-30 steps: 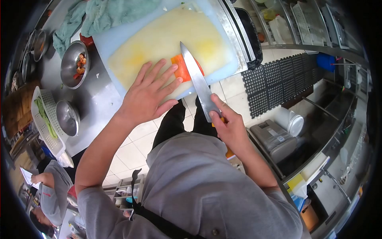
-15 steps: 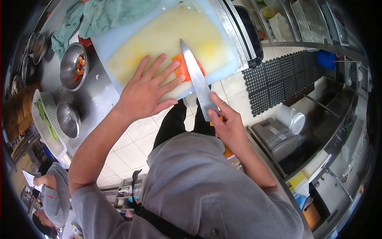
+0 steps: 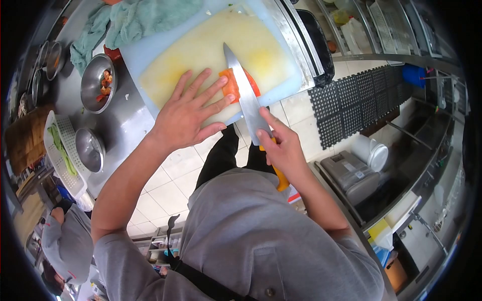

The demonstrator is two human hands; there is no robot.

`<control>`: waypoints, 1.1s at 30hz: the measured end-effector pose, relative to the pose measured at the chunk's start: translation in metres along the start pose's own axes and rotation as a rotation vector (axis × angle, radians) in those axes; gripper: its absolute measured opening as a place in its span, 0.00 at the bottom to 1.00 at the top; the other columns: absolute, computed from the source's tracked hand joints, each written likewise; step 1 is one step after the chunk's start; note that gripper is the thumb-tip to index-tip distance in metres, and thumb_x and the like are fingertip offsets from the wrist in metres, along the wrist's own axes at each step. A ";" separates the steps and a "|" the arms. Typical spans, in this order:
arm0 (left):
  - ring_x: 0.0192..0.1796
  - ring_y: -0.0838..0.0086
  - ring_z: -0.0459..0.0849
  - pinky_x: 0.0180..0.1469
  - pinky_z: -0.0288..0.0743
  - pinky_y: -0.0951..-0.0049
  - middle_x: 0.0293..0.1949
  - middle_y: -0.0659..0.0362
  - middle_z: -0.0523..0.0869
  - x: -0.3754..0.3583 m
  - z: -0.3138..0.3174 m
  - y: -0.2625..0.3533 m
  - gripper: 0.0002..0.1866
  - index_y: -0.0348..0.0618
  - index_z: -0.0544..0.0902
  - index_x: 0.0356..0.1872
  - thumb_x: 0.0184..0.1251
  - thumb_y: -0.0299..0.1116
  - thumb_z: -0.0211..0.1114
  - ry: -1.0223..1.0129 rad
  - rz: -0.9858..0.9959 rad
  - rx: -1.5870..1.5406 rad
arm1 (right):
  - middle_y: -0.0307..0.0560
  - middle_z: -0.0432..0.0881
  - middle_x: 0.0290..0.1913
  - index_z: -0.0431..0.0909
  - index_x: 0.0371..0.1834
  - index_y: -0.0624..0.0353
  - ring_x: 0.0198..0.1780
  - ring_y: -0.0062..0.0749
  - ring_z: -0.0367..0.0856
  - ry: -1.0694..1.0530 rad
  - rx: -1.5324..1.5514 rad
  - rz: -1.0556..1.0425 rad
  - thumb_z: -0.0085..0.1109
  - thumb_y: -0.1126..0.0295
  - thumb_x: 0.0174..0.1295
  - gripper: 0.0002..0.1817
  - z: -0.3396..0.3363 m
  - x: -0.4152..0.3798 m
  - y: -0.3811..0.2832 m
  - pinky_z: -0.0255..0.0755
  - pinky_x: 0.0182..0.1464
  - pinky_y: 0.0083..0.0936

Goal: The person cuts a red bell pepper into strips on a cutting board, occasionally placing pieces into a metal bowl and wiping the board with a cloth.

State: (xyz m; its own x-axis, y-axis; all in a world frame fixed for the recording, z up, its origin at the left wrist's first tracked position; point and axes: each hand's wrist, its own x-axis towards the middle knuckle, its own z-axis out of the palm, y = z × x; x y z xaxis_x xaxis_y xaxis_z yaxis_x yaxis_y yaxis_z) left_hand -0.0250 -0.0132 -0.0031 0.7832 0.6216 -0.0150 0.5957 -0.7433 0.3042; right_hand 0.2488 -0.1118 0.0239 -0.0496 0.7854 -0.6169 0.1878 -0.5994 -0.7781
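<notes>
My left hand point(image 3: 186, 116) is spread flat, its fingertips resting on the near-left part of an orange-red vegetable piece point(image 3: 230, 86), which looks like bell pepper. My right hand point(image 3: 282, 144) grips a large kitchen knife point(image 3: 245, 95) by its yellow handle. The blade lies across the pepper, its tip pointing away from me, and a redder strip shows on the right side of the blade. Whether the edge has passed fully through the pepper is hidden. Beneath lies a yellow-stained cutting board point(image 3: 201, 42) on a pale blue board point(image 3: 296, 75).
To the left stand a metal bowl point(image 3: 88, 93) with red scraps, a smaller metal bowl point(image 3: 90, 159), and a white basket point(image 3: 52, 145) with green stalks. A green cloth point(image 3: 145, 22) lies at the back. A co-worker point(image 3: 70, 246) is at lower left. A black mat point(image 3: 346, 108) covers floor at right.
The knife has slid slightly forward and left over the pepper, and its yellow handle shows more. My left hand stays in place. The co-worker has shifted.
</notes>
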 end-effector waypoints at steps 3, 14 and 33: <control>0.87 0.42 0.62 0.88 0.48 0.31 0.88 0.57 0.65 -0.001 0.000 0.001 0.37 0.64 0.78 0.79 0.70 0.55 0.74 0.009 -0.003 -0.027 | 0.35 0.78 0.30 0.71 0.86 0.58 0.25 0.13 0.70 -0.026 -0.003 0.083 0.61 0.69 0.80 0.31 -0.001 -0.004 -0.001 0.70 0.28 0.19; 0.86 0.44 0.65 0.87 0.52 0.31 0.86 0.59 0.69 -0.003 0.006 -0.002 0.37 0.58 0.77 0.79 0.70 0.52 0.76 0.070 0.008 -0.009 | 0.39 0.83 0.30 0.73 0.85 0.54 0.23 0.16 0.73 -0.009 0.001 0.035 0.62 0.68 0.80 0.31 0.005 0.014 -0.012 0.72 0.27 0.22; 0.85 0.41 0.65 0.86 0.51 0.29 0.85 0.60 0.72 -0.004 0.006 0.002 0.37 0.56 0.79 0.77 0.68 0.52 0.76 0.125 0.028 0.009 | 0.45 0.87 0.32 0.74 0.84 0.56 0.27 0.18 0.77 -0.075 -0.011 0.033 0.62 0.67 0.80 0.30 0.011 0.024 -0.014 0.75 0.33 0.24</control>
State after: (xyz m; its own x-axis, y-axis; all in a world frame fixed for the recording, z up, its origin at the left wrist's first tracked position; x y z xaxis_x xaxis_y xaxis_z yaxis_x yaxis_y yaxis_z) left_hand -0.0256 -0.0182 -0.0080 0.7717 0.6259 0.1129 0.5756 -0.7629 0.2944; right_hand 0.2344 -0.0865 0.0191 -0.1164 0.7516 -0.6493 0.2009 -0.6224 -0.7565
